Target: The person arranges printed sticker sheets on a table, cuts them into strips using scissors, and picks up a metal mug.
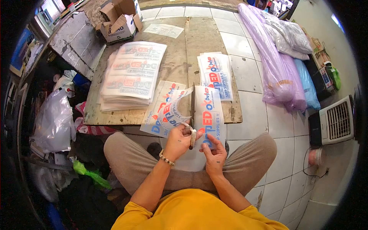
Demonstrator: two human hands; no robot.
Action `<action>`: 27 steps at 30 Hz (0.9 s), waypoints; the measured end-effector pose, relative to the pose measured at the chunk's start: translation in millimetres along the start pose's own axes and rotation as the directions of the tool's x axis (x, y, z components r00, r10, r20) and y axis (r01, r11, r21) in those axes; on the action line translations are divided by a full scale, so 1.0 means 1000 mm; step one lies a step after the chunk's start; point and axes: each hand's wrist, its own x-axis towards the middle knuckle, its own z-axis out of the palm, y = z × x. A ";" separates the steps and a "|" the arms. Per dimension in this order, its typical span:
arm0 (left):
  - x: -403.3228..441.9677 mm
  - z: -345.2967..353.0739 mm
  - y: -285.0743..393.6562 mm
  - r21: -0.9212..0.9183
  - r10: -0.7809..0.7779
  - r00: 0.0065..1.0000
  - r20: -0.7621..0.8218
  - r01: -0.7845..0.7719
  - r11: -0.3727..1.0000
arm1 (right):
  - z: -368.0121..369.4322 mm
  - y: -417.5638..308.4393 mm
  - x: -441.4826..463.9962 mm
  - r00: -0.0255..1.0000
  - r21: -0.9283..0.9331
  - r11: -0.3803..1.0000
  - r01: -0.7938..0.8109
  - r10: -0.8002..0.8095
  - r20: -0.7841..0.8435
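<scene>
My left hand [179, 141] is closed round the wrapped handles of dark scissors [193, 111], whose blades point away from me. Between thumb and fingers, my right hand [214, 154] pinches the lower part of a printed translucent sheet [208, 115]. The blades lie along this sheet's left edge. A curled printed piece [174, 111] rises left of the blades, over another printed sheet [155, 119]. Farther left lies a thick stack of printed sheets [132, 73]. A smaller pile of printed pieces [219, 73] sits at the low board's right side.
The worn wooden board [176, 53] carries an open cardboard box [119, 25] and a loose sheet [164, 30] at its far end. Purple plastic rolls [268, 57] and a white appliance [335, 122] stand right. Plastic bags [55, 119] lie left.
</scene>
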 end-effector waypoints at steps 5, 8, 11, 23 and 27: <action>0.011 0.000 0.009 -0.014 0.024 0.999 0.032 -0.024 1.000 | -0.003 0.002 -0.002 1.000 0.018 1.000 -0.017 0.017 -0.001; 0.012 -0.002 0.008 0.009 -0.041 0.997 0.058 0.041 0.999 | -0.008 0.006 -0.001 0.999 0.017 0.999 -0.032 0.032 -0.014; 0.004 -0.004 0.007 0.080 -0.103 0.993 0.054 0.098 0.992 | -0.011 0.006 0.006 0.999 0.042 0.998 -0.042 0.043 -0.033; -0.056 -0.062 0.007 0.218 -0.182 0.963 0.197 0.138 0.966 | -0.013 -0.030 0.127 0.981 -0.429 0.882 0.195 -0.184 0.067; -0.071 -0.080 0.004 0.188 -0.216 0.938 0.272 0.169 0.968 | -0.002 -0.030 0.178 0.982 -0.335 0.923 0.187 -0.166 0.090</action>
